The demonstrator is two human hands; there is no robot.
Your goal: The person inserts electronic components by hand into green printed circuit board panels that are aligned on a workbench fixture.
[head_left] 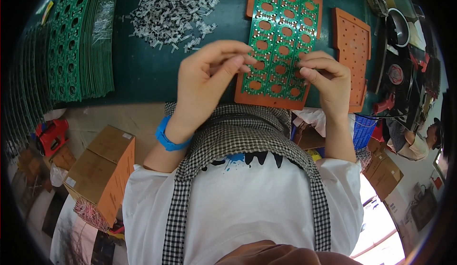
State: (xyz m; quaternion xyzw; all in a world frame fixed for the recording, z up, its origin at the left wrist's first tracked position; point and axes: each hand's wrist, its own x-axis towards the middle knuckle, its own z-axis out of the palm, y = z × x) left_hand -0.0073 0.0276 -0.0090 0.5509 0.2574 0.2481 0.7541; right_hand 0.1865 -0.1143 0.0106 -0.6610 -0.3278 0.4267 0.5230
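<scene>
A green circuit board panel (274, 39) with rows of oval cut-outs lies on an orange fixture plate (271, 101) before me. My left hand (209, 72) hovers at the panel's left edge, thumb and fingers brought together. At the opposite edge my right hand (328, 77) has its thumb and forefinger pinched over the board. Whatever either pinch holds is too small or hidden to make out. Left of the panel, beyond my left hand, is a loose heap of small black-and-clear parts with thin legs (173, 12).
Tall stacks of green circuit panels (102, 46) stand on the table's left. A second orange plate with small holes (352, 41) lies to the right. Farther right are a metal bowl (402, 27) and tools. Cardboard boxes (97, 162) sit below left; another person (414, 143) is far right.
</scene>
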